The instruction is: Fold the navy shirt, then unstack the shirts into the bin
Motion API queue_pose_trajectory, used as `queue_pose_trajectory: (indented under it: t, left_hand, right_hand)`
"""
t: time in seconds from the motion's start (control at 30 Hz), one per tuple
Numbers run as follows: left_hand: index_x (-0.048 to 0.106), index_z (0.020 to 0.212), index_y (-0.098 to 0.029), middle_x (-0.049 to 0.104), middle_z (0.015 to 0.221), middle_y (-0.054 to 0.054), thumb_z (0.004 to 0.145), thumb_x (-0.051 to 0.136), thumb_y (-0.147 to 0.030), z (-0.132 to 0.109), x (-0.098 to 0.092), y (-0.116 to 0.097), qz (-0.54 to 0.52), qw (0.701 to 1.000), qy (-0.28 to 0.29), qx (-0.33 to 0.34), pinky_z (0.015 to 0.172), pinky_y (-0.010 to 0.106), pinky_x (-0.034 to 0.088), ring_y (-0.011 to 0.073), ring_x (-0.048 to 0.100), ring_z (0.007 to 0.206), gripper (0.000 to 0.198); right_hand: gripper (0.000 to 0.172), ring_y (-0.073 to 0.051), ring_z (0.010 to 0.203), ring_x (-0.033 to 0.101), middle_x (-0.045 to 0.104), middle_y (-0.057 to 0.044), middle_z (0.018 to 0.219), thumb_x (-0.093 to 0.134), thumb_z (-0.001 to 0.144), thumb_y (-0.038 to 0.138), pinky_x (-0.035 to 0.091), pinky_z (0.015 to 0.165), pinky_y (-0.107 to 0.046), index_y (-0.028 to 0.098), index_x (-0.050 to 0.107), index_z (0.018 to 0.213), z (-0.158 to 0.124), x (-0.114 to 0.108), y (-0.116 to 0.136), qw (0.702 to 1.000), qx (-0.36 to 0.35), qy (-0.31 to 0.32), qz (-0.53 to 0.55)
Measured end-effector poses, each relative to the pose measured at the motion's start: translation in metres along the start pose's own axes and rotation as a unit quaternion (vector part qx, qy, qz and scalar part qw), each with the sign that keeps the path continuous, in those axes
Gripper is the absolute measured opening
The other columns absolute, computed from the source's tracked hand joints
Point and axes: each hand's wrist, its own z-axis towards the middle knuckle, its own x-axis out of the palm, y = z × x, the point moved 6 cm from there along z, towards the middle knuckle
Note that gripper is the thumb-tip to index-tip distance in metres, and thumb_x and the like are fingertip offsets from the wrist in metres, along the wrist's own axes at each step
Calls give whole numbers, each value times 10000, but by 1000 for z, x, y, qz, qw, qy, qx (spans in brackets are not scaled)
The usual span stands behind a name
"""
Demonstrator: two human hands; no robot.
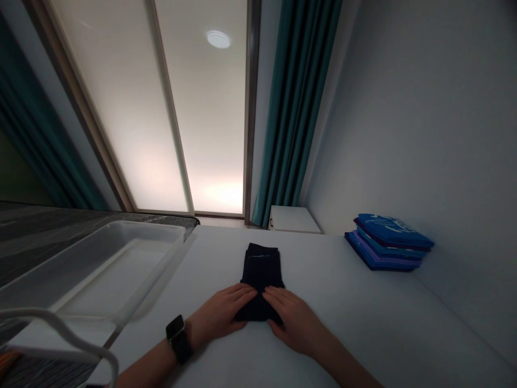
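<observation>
A dark navy piece of clothing [262,269], folded into a narrow rectangle, lies flat on the white table top in front of me. My left hand [226,307] rests on its near left part, fingers stretched out over the cloth and thumb by the near edge. On the near right part lies my right hand [294,318], its fingers likewise extended and pointing inward. The fingertips of both hands almost meet at the middle of the cloth. A black watch [179,338] is on my left wrist. The garment's exact kind cannot be made out.
A stack of folded blue and purple clothes [388,242] stands at the right by the wall. To the left is a translucent plastic bin [151,269]. A white curved tube [60,328] crosses the lower left. Beyond the table [323,280] stands a small white cabinet [294,219].
</observation>
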Motion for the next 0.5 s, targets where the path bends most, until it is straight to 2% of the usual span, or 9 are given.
queue_pose_trajectory:
  t: [0.13, 0.23, 0.33, 0.4, 0.5]
  left_hand:
    - [494, 1314, -226, 623, 1240, 83, 791, 611, -200, 8, -8, 0, -20, 1000, -3, -4, 1012, 378, 455, 247, 550, 1183, 537]
    - [567, 1201, -237, 676, 1100, 57, 818, 572, -207, 13, -21, -9, -70, 997, -11, -14, 919, 324, 500, 212, 626, 1034, 384]
    - [597, 1129, -249, 681, 1058, 46, 834, 565, -235, 8, -27, -18, -113, 993, -18, -18, 905, 321, 497, 207, 630, 998, 297]
    - [559, 1204, -252, 651, 1154, 62, 817, 617, -290, 0, -27, -20, -128, 991, -26, -24, 965, 351, 466, 229, 592, 1086, 393]
    - [449, 1345, -270, 589, 1281, 77, 774, 687, -366, -11, -20, -14, -142, 987, -25, -64, 1019, 396, 428, 254, 548, 1161, 625]
  right_hand:
    - [661, -219, 1293, 452, 477, -94, 1423, 533, 716, 99, 369, 1095, -403, 187, 465, 1367, -4, 5, -8, 1000, 2, -19, 15]
    - [727, -195, 1271, 470, 523, -74, 1377, 465, 650, 20, 366, 1093, -404, 214, 462, 1351, -6, 6, -18, 997, 21, -35, 60]
    - [634, -221, 1253, 484, 606, -58, 1265, 471, 633, 35, 361, 1084, -433, 234, 543, 1231, -10, 2, -22, 990, 47, -39, 129]
    - [544, -230, 1203, 525, 637, -46, 1203, 488, 644, 56, 391, 1048, -418, 246, 576, 1146, -15, -3, -21, 979, 62, -35, 190]
    - [432, -200, 991, 618, 665, -30, 1077, 490, 687, 81, 476, 901, -346, 247, 577, 1076, -19, -12, -19, 956, 101, -39, 273]
